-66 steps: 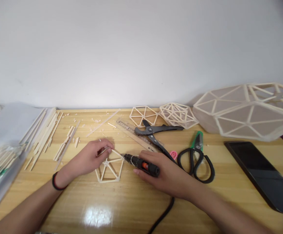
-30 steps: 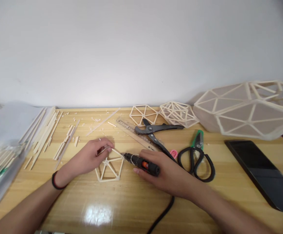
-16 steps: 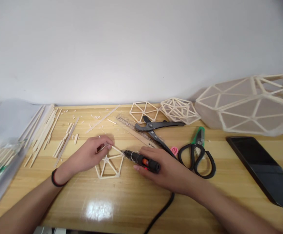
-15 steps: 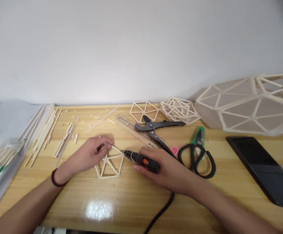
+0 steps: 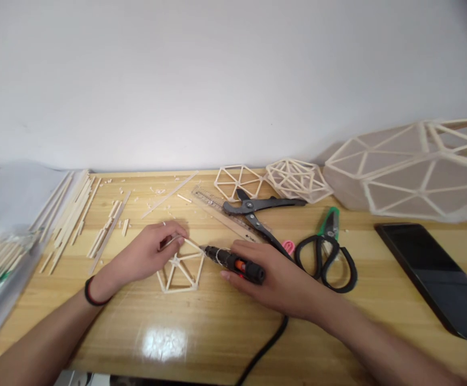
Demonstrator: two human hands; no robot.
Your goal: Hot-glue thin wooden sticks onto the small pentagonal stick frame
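"In the head view, where is the stick frame [image 5: 175, 260]?"

"On the wooden table [image 5: 217, 332], left of centre, between the two hands."

"What is the left hand [image 5: 151, 252] doing?"

"Its thumb and forefinger are pinched on the frame's far edge."

"And the right hand [image 5: 273, 273]?"

"Its fingers wrap round a black pen-shaped tool [image 5: 225, 259], tip at the frame's right corner; I can't tell if they touch."

"What lies about it?"

"Dark pliers [image 5: 249, 206] on the far side, scissors [image 5: 330, 236] to the right, a phone [image 5: 430, 273] farther right."
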